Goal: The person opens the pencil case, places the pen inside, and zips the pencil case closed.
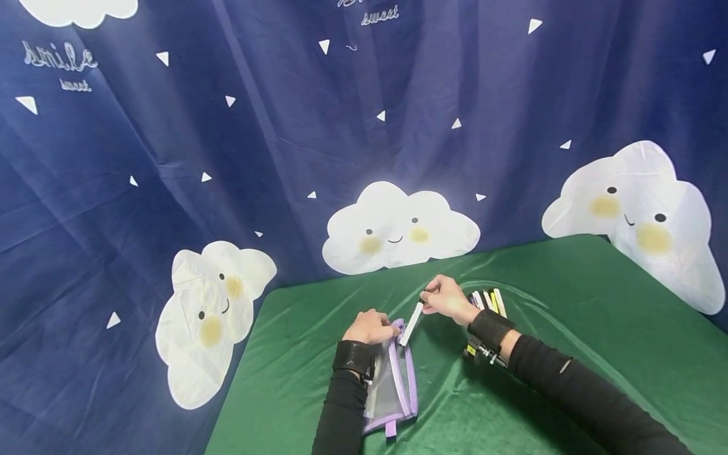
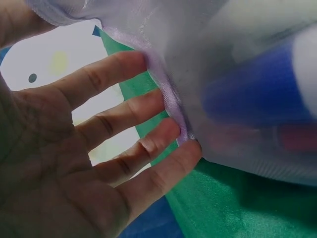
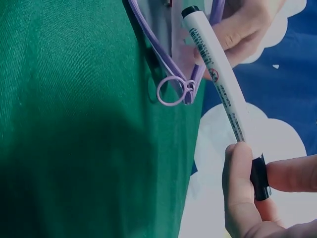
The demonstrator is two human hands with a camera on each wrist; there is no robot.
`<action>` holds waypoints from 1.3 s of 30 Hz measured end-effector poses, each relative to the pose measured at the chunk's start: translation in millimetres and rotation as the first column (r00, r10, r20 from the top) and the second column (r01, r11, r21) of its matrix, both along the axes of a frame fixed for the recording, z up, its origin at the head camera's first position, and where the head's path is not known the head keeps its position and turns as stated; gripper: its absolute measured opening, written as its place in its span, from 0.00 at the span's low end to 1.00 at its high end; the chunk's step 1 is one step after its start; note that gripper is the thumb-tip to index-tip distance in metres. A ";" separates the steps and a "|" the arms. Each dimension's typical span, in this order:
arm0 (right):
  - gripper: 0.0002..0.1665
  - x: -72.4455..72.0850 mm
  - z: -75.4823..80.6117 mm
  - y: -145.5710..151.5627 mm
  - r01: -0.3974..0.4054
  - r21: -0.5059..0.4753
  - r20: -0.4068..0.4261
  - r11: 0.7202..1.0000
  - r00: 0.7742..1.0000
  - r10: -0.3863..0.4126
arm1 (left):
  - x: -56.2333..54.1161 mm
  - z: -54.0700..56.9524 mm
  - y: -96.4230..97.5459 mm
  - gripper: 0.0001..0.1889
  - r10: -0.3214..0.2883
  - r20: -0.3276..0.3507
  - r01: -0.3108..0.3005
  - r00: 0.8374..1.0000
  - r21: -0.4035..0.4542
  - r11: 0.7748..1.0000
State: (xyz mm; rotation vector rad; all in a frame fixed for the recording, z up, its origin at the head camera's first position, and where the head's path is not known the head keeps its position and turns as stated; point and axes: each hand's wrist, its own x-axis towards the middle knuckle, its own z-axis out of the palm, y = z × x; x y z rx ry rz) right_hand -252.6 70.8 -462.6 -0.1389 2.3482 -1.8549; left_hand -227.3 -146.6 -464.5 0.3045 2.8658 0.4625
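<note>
Fingers of the right hand (image 1: 446,300) pinch a white marker (image 1: 414,321) by its black-capped end, while those of the left hand (image 1: 368,327), thumb set against them, hold the edge of a purple-trimmed pouch (image 1: 405,404). Behind everything hangs a dark blue curtain (image 1: 455,63) printed with small white triangles and the words "smile" and "sweet". Below it spreads the tabletop (image 1: 603,303) under a green cloth. Three large smiling clouds on the curtain show at the left (image 1: 210,347), middle (image 1: 398,221) and right (image 1: 631,183). Black sleeves (image 1: 580,385) cover both arms, ending at dark wristbands (image 1: 490,327). See-through mesh forms the pouch, which lies on the tabletop with its mouth parted; a blue-and-white item (image 2: 257,84) shows through it, blurred. Several pens (image 1: 499,303) lie together near the right wrist, partly hidden beneath it. Small printing runs along the marker, which slants with its far end over the pouch mouth. Smallest is the lilac ring (image 3: 172,91) on the zipper.
</note>
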 end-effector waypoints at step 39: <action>0.03 30.1 -21.8 -37.1 -0.102 -0.258 0.287 0.961 0.941 0.177 | -8.2 -1.4 -3.4 0.19 0.001 0.058 0.000 0.998 -0.009 1.000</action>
